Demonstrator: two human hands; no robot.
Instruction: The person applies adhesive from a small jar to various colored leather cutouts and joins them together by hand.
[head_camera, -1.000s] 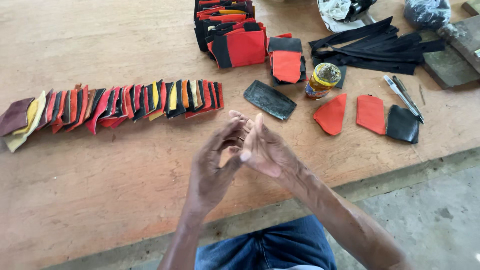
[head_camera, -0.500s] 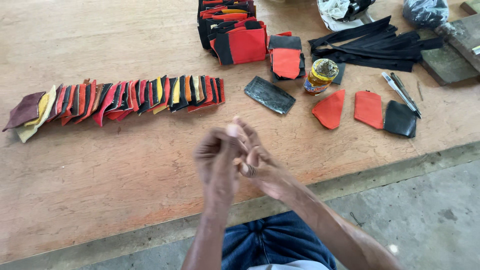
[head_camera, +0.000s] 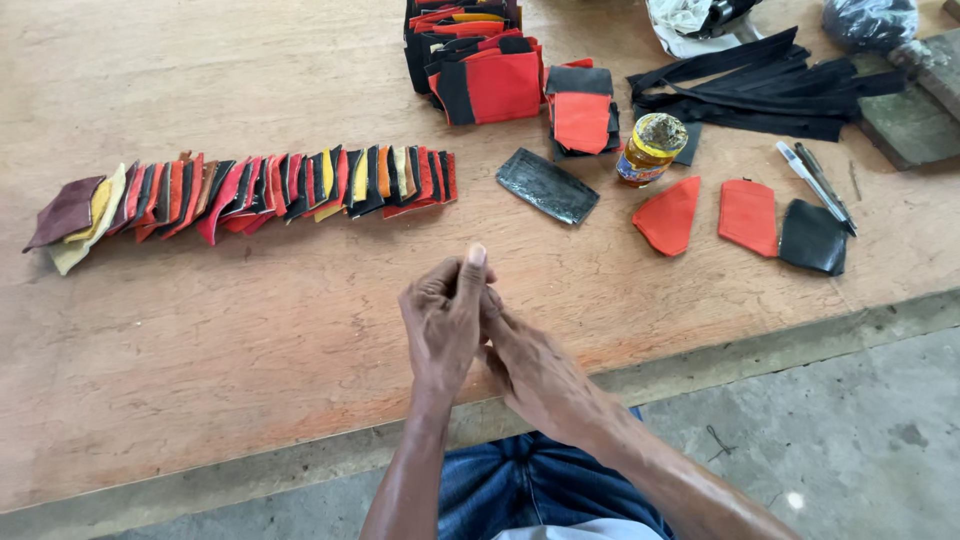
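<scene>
**Hands pressed together over the counter's near edge**

The left hand (head_camera: 445, 325) and right hand (head_camera: 530, 365) meet palm against palm above the front edge of the wooden counter (head_camera: 250, 330), fingers folded into one another; nothing shows between them, so whether either grip is clamped on some small item I cannot tell (the joined fingers hide the inside). Both hang clear of the board, touching none of the pieces.

The nearest piece is a flat black leather panel (head_camera: 547, 185), lying alone just beyond the fingertips, within easy reach. To the left runs a long overlapped row of cut pieces (head_camera: 250, 195) in red, black, yellow and brown, fanned like shingles so each edge shows. Behind stand stacked red-and-black pieces (head_camera: 480, 60). To the right a small open jar (head_camera: 650, 150) sits near two orange pieces (head_camera: 710, 215) and a black piece (head_camera: 812, 237), well apart from the hands, beside pens (head_camera: 815, 180) and black strips (head_camera: 770, 90).
</scene>
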